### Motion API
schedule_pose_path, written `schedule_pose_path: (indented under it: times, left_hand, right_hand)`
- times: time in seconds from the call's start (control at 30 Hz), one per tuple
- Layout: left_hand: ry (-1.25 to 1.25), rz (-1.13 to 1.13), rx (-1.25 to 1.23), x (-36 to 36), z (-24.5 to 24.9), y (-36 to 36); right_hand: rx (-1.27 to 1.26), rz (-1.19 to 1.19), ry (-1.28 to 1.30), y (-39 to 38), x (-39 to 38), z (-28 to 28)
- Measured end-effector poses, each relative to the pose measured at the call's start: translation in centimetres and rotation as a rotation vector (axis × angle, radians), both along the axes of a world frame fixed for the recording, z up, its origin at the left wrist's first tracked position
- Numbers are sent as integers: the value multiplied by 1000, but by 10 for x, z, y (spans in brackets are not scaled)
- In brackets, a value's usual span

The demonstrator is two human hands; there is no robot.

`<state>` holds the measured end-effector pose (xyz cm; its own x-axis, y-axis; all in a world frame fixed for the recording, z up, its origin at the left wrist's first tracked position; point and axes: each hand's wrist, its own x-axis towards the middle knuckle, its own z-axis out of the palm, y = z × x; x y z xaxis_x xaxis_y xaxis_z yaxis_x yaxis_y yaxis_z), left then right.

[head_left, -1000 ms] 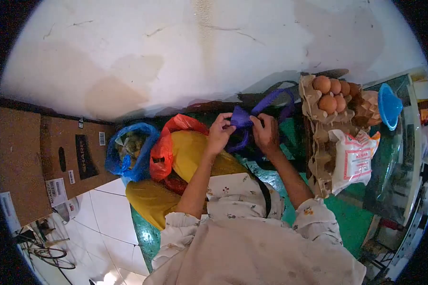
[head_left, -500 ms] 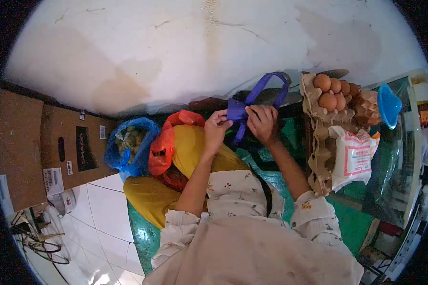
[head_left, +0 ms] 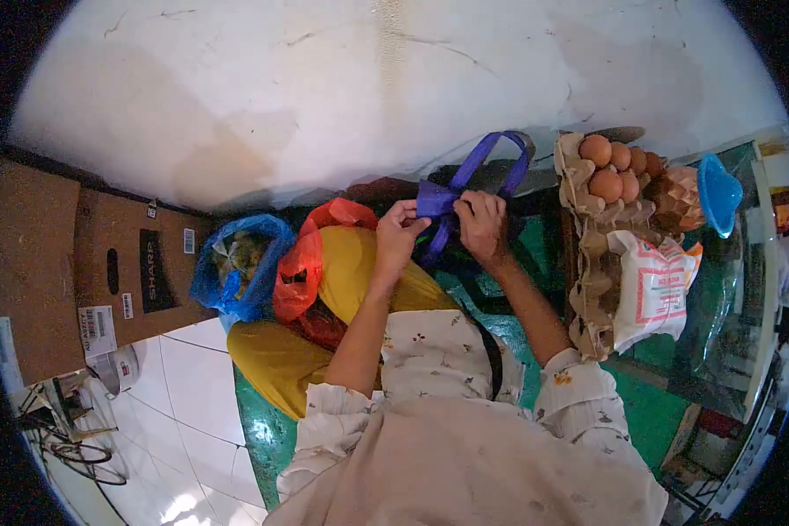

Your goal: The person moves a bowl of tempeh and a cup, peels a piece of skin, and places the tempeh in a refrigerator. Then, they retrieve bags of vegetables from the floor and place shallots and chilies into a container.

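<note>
Both my hands are closed on a purple fabric bag point(head_left: 435, 200) with long loop handles, held above my lap near the wall. My left hand point(head_left: 398, 231) pinches its left edge between thumb and fingers. At the base of the handles, my right hand point(head_left: 482, 226) grips the cloth with bent fingers. One handle loop stands up to the right of the bag, and a strip of the fabric hangs below between my hands. Beside my left arm lies a red plastic bag point(head_left: 300, 273), partly over my yellow-clothed leg. Whatever the purple bag contains is hidden.
Left of the red bag, a blue plastic bag point(head_left: 276, 254) holds greenish things. Brown cardboard boxes point(head_left: 131, 272) stand at far left. On the right are egg trays point(head_left: 593, 302) with several brown eggs point(head_left: 605, 185), a white printed packet point(head_left: 657, 294) and a blue plastic dish point(head_left: 720, 195).
My hands keep hold of the purple bag in nearly the same place. The right hand's fingers have shifted slightly down and left on the cloth.
</note>
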<state>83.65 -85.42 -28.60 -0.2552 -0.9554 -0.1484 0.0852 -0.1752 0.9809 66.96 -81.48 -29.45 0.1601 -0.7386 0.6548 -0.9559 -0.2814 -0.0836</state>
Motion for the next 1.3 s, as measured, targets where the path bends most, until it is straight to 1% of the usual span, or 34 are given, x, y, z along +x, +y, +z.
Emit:
schedule_pose_path:
  times: [0.07,0.1,0.17,0.2,0.27,0.3,0.37,0.5,0.57,0.63,0.67,0.8,0.87,0.93,1.0,1.03,1.1,1.17,1.23,1.27,1.3]
  left_hand:
    - [-25,13,-67,-1,-7,-3]
    - [-27,16,-66,-1,-8,-5]
    - [-260,14,-148,1,-12,-7]
    - [-261,16,-147,0,-15,-6]
    - [-262,60,-241,-4,-20,-3]
    - [-262,65,-241,-5,-14,-2]
    - [-282,62,-258,-5,-3,1]
    - [-205,9,-231,-3,-19,-3]
    - [-318,-26,-175,1,-27,-8]
    - [-285,-1,-200,0,-35,-10]
    - [-259,23,-221,1,-39,-10]
    - [-315,20,-276,0,-29,-8]
    - [-266,12,-236,-2,-16,-3]
    - [-298,12,-255,-2,-17,-3]
    - [-332,12,-277,-2,-18,-3]
    - [-349,18,-303,-2,-19,-2]
    - [-367,25,-328,-4,-19,0]
    - [-385,57,-351,-4,-14,1]
    - [-415,43,-349,-2,-12,1]
    - [-445,25,-347,-1,-11,1]
    - [-446,22,-347,-1,-9,1]
  right_hand:
    - [8,2,-87,0,6,5]
    - [10,5,-88,1,7,8]
    - [-14,1,-148,4,9,14]
    - [-13,3,-149,5,10,15]
    - [-21,-36,-189,5,11,16]
    - [-21,-32,-189,3,12,16]
    - [-23,-104,-296,1,14,16]
    - [75,-159,-260,1,16,20]
    - [75,-92,-224,1,18,11]
    - [89,-87,-179,0,23,13]
    - [82,-48,-136,0,25,14]
    - [27,55,-53,-2,25,14]
    - [58,43,-62,-6,25,7]
    - [91,35,-71,-9,25,6]
    - [108,-18,-222,-13,24,8]
    - [108,-16,-222,-15,23,11]
    - [89,-158,-405,-18,20,19]
    - [94,-152,-433,-19,13,22]
    - [145,-181,-799,-20,7,25]
    - [145,-186,-919,-21,3,24]
    - [144,-189,-921,-20,0,24]
